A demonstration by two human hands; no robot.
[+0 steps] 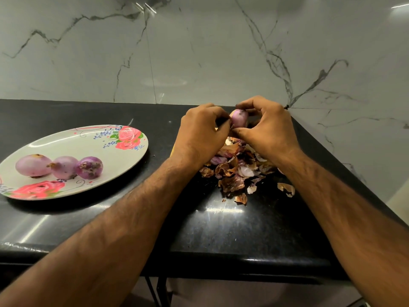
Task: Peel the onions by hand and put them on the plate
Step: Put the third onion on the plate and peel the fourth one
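Three peeled purple onions [64, 167] on the flowered oval plate [88, 147].
Left hand [199, 129] and right hand [270, 129] grip a fourth onion [239, 117], nearly bare.

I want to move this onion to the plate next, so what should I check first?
1. Grip: left hand and right hand both pinch the held onion: ok.
2. Skin all off: the visible side is smooth pale purple, the rest is hidden by fingers: cannot tell.
3. Room on the plate: three peeled onions sit at its near left, the rest is bare: ok.
4. Way to the plate: only bare counter lies between: ok.
5. Peel pile: it lies under the hands, apart from the plate: ok.
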